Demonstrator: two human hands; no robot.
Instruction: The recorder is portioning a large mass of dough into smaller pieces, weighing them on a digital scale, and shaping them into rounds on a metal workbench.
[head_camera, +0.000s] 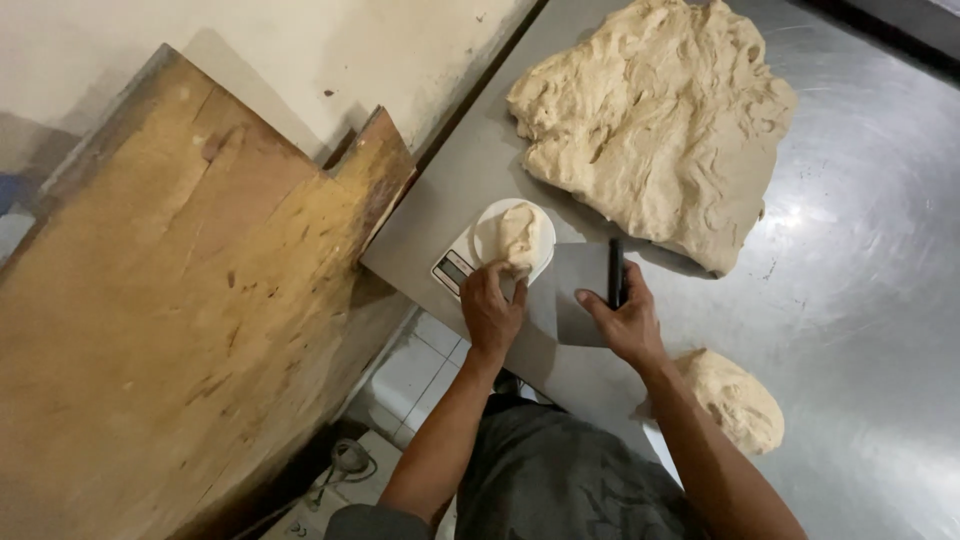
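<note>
The left hand (490, 312) reaches over the scale (497, 247), its fingers curled shut on the near edge of the dough piece (518, 235) that sits on the white round pan; whether they pinch the piece or only press it cannot be told. The right hand (628, 318) grips the scraper (580, 290) by its black handle, fingers wrapped closed around it; the steel blade lies flat toward the left hand, just beside the scale and resting on or just above the table (860, 260).

The large dough mass (655, 120) lies beyond the scale, near the far edge of the table and apart from the pan; a smaller lump (735, 400) lies by the right forearm, close to the near edge. A wooden board (170, 300) leans against the wall on the left; tiled floor shows below.

Risks, as judged from this position: the left hand bears on the pan, so any reading taken now would likely be false; the piece overhangs the pan toward the fingers and may drag off if pulled; the scale stands close to the table's corner, so a sideways push from either hand could shift it over the edge; the lump by the forearm could be knocked off by the elbow.
</note>
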